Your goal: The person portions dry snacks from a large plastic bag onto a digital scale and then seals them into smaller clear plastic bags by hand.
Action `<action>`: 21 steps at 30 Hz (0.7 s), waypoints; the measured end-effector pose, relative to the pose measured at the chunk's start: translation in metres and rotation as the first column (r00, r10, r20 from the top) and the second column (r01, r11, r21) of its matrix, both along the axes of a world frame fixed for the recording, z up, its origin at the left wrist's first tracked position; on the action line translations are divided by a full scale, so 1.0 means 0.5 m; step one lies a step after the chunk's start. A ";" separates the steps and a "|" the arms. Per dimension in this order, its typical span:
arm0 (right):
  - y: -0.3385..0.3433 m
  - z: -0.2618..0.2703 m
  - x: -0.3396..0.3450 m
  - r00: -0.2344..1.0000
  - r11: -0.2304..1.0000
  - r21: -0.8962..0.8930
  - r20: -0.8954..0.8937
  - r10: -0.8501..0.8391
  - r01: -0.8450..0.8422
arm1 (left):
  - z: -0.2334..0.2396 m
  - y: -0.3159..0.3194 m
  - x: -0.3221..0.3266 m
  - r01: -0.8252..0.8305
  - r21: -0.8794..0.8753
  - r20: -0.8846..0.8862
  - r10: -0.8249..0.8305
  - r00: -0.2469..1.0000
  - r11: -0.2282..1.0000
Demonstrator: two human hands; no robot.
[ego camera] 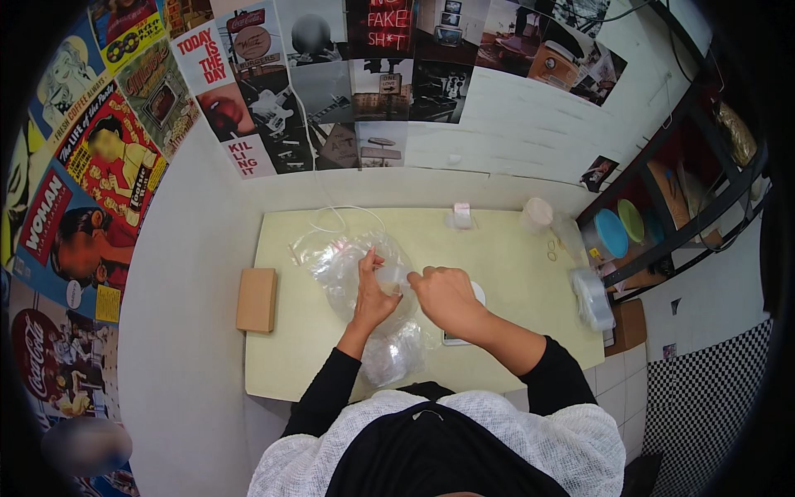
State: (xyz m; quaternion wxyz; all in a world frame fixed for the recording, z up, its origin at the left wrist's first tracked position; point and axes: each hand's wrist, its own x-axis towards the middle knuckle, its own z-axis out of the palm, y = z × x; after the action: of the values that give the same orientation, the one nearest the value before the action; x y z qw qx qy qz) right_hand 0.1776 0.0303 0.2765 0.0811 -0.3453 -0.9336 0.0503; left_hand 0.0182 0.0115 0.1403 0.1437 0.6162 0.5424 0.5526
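Note:
Both hands are over the middle of a pale yellow table (509, 366). My left hand (374, 295), fingers spread and curved, supports a small clear plastic piece (391, 274), which looks like a bag or film. The fingertips of my right hand (448, 297) pinch the right end of that piece. Beneath my hands lies a large clear plastic bag (338, 273), and a crumpled heap of clear plastic (392, 357) is nearer to me. A white round-topped device (477, 293), perhaps a small scale, is partly hidden under my right hand and wrist.
A brown cardboard box (256, 300) is at the left edge. A small roll (461, 216) and a lidded tub (537, 214) stand at the back. Rubber bands (551, 250) and a stack of clear plastic bags (592, 299) lie at right, beside a black-framed shelf (677, 199). A white cable (348, 210) crosses the back.

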 end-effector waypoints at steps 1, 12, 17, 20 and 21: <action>0.004 0.013 0.008 1.000 1.000 -0.024 -0.022 -0.016 0.015 | -0.007 0.000 -0.006 -0.015 0.003 0.018 0.014 1.000 1.000; 0.009 -0.210 -0.004 0.604 0.497 -0.864 -0.439 -0.665 -0.081 | -0.008 -0.031 0.038 0.093 0.125 0.024 -0.097 0.995 0.988; 0.003 -0.264 -0.002 0.649 0.562 -0.827 -0.427 -0.630 0.002 | 0.009 -0.056 0.051 0.019 -0.011 0.078 -0.018 0.997 1.000; 0.005 -0.244 -0.001 0.718 0.569 -0.817 -0.339 -0.607 0.095 | 0.008 -0.067 0.031 -0.036 -0.147 0.090 0.049 0.995 0.989; 0.007 -0.235 -0.002 0.733 0.566 -0.815 -0.308 -0.606 0.126 | 0.002 -0.073 0.014 -0.048 -0.172 0.094 0.065 0.993 0.984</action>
State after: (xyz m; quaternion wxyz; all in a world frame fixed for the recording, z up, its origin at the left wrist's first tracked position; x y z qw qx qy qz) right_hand 0.1765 0.0340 0.1592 0.2096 -0.5118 -0.6597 0.5088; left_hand 0.0250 -0.0248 0.1414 0.2065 0.5580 0.5968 0.5383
